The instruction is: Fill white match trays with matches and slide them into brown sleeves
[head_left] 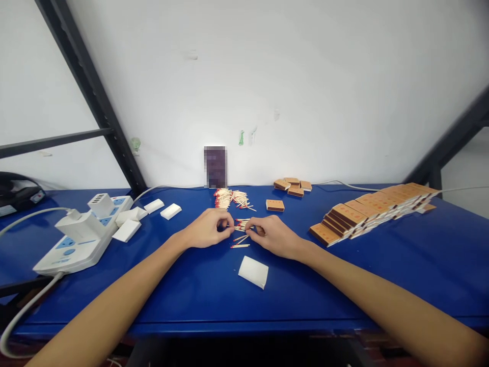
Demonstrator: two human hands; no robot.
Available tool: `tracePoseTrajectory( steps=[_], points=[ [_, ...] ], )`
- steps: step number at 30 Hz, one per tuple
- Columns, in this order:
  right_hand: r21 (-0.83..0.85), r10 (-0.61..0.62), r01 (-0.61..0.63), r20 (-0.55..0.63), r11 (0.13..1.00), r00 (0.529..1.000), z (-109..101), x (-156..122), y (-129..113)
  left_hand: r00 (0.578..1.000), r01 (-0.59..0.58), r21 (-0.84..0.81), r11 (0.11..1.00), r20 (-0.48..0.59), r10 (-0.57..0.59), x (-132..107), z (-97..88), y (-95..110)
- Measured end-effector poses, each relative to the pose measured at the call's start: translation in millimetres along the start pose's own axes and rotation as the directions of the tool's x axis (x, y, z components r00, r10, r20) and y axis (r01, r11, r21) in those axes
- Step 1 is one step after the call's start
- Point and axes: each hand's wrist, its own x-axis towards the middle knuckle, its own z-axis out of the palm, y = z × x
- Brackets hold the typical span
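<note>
Thumb and forefinger of my left hand (209,228) are pinched at the left side of a small group of red-tipped matches (242,223). From the right, my right hand (275,237) pinches at the same group, and thin matchsticks run between both sets of fingertips. How many matches each hand grips cannot be made out. Closer to me, a few loose matches (240,245) lie on the blue table (183,295). Below them rests a white matchbox tray (253,271), apart from both hands. Behind my hands is a larger pile of matches (224,199).
Stacked matchboxes (367,209) form a long row at right. A single matchbox (275,205) and a small heap of matchboxes (292,186) sit farther back. Several white trays (170,211) lie left, beside a power strip (84,239) with cables. A pixelated dark object (216,167) stands against the wall.
</note>
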Motion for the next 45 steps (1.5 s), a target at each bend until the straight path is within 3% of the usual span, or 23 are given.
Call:
tracePoseTrajectory(
  steps=[3,15,23,29,34,45],
  points=[
    [0.017,-0.015,0.016,-0.011,1.0,1.0,0,2,3,0.997,0.026,0.048,0.999,-0.068,-0.023,0,-0.2,-6],
    [0.007,0.002,-0.002,0.005,1.0,1.0,0,7,5,0.998,-0.029,0.117,0.993,-0.044,0.034,3,6.8,-10],
    [0.016,-0.013,0.013,0.006,1.0,1.0,-2,10,4,0.997,-0.052,0.04,0.998,0.052,0.05,2,8.7,9],
    [0.067,-0.023,0.026,-0.037,0.997,0.999,1,8,7,0.998,0.02,-0.11,0.994,0.055,-0.014,5,11.4,4],
    [0.15,-0.03,0.034,-0.027,0.988,0.999,5,8,9,0.999,-0.001,-0.074,0.997,0.051,0.005,5,12.1,4],
    [0.087,-0.006,0.009,-0.037,0.996,0.999,7,13,12,0.994,-0.008,-0.117,0.993,0.106,0.021,5,2.3,1]
  ],
)
